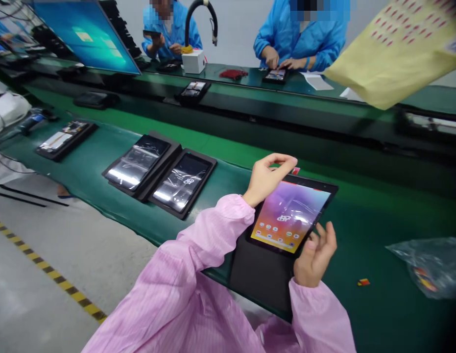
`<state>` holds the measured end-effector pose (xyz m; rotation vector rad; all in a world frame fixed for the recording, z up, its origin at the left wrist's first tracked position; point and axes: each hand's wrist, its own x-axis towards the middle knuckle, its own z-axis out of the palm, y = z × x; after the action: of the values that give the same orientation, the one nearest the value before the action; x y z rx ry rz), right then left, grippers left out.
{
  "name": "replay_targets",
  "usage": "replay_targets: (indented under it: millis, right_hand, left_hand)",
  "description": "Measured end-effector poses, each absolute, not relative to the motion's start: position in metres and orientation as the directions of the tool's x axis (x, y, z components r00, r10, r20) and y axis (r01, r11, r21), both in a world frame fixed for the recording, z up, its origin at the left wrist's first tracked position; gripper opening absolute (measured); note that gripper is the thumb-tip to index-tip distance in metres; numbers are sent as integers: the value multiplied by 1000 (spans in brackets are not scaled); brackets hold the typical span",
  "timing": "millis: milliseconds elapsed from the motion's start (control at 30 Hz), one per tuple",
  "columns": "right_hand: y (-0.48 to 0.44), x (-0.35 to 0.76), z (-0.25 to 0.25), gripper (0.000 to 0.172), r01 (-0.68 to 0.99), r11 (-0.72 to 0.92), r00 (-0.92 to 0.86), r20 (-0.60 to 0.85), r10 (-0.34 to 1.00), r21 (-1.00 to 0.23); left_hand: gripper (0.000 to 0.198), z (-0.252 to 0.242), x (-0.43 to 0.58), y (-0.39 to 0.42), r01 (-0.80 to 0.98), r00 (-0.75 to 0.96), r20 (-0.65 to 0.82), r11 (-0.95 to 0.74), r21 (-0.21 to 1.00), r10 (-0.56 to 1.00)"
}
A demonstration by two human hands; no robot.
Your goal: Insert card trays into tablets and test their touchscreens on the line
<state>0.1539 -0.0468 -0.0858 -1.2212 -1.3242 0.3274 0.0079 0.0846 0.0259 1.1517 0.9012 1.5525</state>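
A lit tablet with a colourful home screen is tilted above a black foam pad at the table's front edge. My right hand holds the tablet's lower right edge, its fingers curled and partly hidden behind it. My left hand is at the top edge, thumb and forefinger pinched together. A small red piece shows just beneath those fingertips; its kind is too small to make out.
To the left, dark-screened tablets lie on black pads, beyond them an opened tablet. On the right are a clear plastic bag and a small red-yellow piece. Yellow paper hangs upper right. Two people in blue work across the line.
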Motion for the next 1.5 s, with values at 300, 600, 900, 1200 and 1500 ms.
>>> replay_targets:
  millis: [300,600,900,1200,1500]
  right_hand:
    - [-49,154,-82,56,609,458,248,704,665,-647]
    - [-51,155,-81,55,706,445,202,759,619,-551]
    - [-52,153,-77,52,745,433,176,775,606,-507]
    - [-53,153,-75,50,781,399,170,779,603,-480]
    - [-52,152,-74,50,786,394,174,782,599,-476]
  left_hand:
    - [12,30,7,85,-290,-72,230,-241,926,971]
    - [10,30,7,85,-269,-88,246,-261,927,965]
    - [8,28,7,86,-292,-78,251,-262,920,965]
    - [8,31,9,85,-308,-81,236,-250,918,968]
    - [8,32,8,84,-295,-85,234,-249,922,968]
